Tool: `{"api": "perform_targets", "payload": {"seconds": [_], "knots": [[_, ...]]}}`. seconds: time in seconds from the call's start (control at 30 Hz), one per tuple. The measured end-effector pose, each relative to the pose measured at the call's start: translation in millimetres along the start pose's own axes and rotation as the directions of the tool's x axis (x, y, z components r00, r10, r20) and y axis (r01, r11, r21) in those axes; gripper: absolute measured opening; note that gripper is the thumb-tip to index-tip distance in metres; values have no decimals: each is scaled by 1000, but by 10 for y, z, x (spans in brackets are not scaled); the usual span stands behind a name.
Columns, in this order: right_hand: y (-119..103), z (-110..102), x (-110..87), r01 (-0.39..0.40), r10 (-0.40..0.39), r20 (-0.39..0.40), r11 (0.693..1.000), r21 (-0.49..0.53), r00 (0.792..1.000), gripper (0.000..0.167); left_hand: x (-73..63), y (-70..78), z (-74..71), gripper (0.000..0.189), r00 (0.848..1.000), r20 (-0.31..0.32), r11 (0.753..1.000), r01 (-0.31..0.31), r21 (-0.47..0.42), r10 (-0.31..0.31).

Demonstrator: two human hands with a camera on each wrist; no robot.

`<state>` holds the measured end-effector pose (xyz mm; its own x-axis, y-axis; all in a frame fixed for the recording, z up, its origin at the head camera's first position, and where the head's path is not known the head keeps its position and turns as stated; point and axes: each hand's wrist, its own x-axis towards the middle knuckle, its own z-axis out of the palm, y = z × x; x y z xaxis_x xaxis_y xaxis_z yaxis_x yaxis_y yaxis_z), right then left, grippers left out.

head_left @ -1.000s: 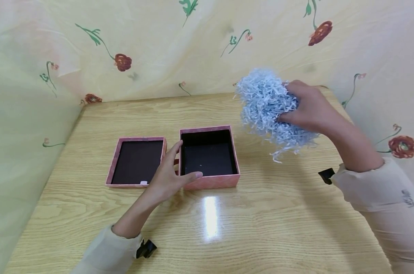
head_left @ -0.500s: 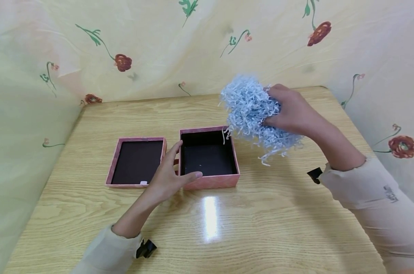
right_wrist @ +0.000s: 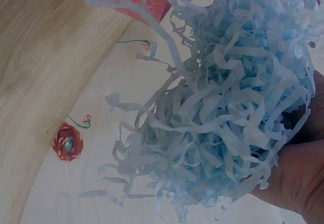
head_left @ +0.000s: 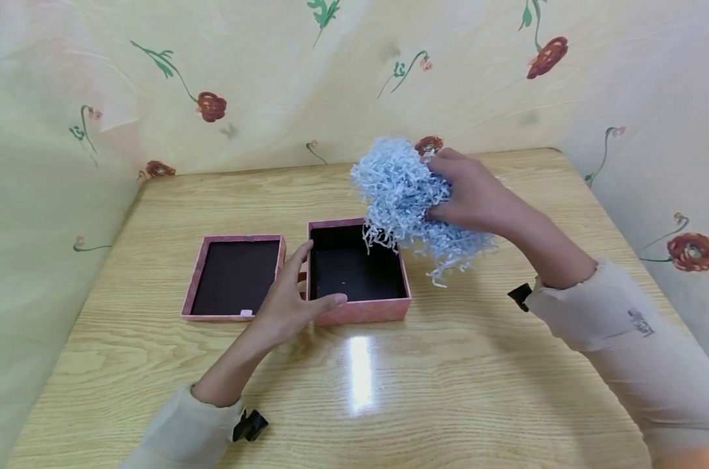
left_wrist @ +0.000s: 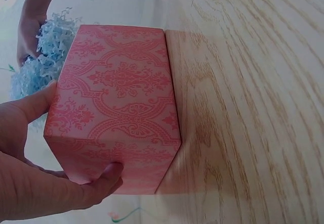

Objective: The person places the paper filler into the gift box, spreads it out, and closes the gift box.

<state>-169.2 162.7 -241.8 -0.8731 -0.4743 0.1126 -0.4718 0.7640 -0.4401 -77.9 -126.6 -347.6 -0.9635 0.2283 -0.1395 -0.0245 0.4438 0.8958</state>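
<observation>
In the head view, a pink box [head_left: 360, 311] with a black inside sits with its top uncovered on the table. My left hand [head_left: 287, 303] grips its near left corner, thumb at the front rim and fingers along the left side. The left wrist view shows the box's patterned wall [left_wrist: 121, 82] with fingertips pressed on it. My right hand [head_left: 472, 192] holds a big clump of pale blue shredded paper [head_left: 398, 189] in the air. Loose strips hang from the clump and overlap the box's far right corner. In the right wrist view, the shredded paper [right_wrist: 217, 102] hides most of the fingers.
Left of the box lies a matching shallow lid [head_left: 234, 277], black inside facing up, with a small white piece [head_left: 246, 312] at its near edge. Both stand on a wood-grain table [head_left: 448, 391]. A flowered cloth [head_left: 272, 85] rises behind the table and along its sides.
My right hand has carried the shredded paper leftward and slightly down, from right of the box to over its far right corner. The left hand, box and lid have stayed put.
</observation>
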Motion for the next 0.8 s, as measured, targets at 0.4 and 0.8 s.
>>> {"api": "perform_targets", "payload": {"seconds": [0.4,0.8], "knots": [[-151,94,111,20,-19,73,1000,-13,997,63,4,2,-4,102,1000,4,1000,-17,7,17],[-258,222,232,101,-99,79,995,-13,992,51,0,38,-18,102,1000,13,1000,-2,-9,3]]}}
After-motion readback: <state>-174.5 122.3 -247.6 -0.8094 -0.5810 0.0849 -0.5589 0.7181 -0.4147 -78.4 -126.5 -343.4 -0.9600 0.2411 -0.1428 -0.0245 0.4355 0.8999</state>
